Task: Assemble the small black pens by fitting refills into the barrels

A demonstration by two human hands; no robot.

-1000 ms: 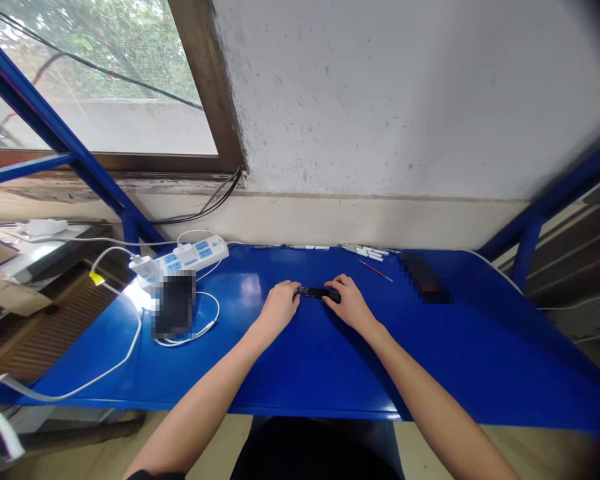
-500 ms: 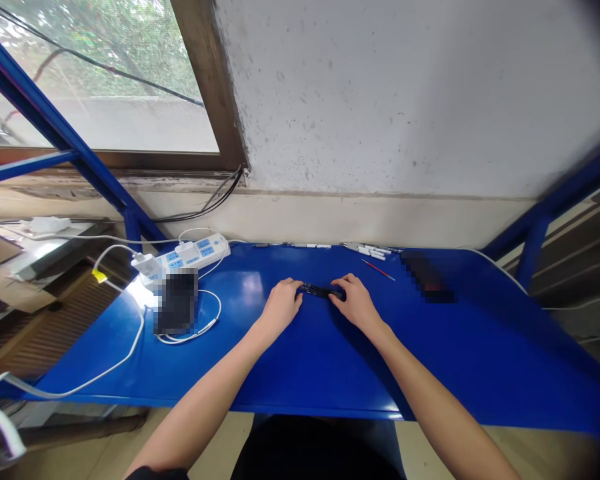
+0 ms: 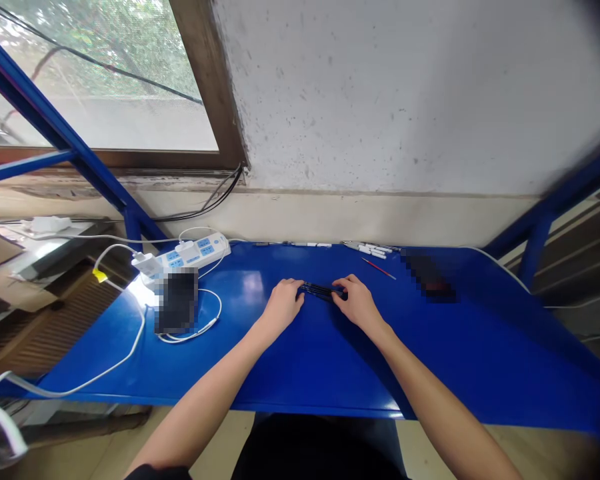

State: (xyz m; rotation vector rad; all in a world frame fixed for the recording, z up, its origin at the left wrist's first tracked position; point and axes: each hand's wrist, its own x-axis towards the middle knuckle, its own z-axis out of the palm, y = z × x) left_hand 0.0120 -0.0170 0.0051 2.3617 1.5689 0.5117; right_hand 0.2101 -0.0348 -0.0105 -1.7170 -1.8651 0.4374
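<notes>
A small bundle of slim black pens point(image 3: 319, 291) lies sideways just over or on the blue table, too small to count. Around the bundle's left end, the fingers of my left hand point(image 3: 284, 298) are closed. My right hand point(image 3: 356, 300) grips the other end between thumb and fingers. The pens' tips are hidden by the fingers. To the right, a thin red pen refill point(image 3: 379, 268) rests on the table. Behind it, against the wall, is a loose pile of white pen parts point(image 3: 373, 250), with more pen pieces point(image 3: 300, 244) lined along the back edge.
A white power strip point(image 3: 195, 253) with plugs and cables stands at the back left. Close to it lies a blurred dark device point(image 3: 177, 301) with a white cable point(image 3: 219, 310) looped beside it. Another blurred dark object point(image 3: 427, 275) is at right. Blue frame posts point(image 3: 533, 250) flank the table point(image 3: 320, 373).
My right hand has shifted very slightly to the right along the pens. The left hand stays almost where it was, and both keep hold of the bundle.
</notes>
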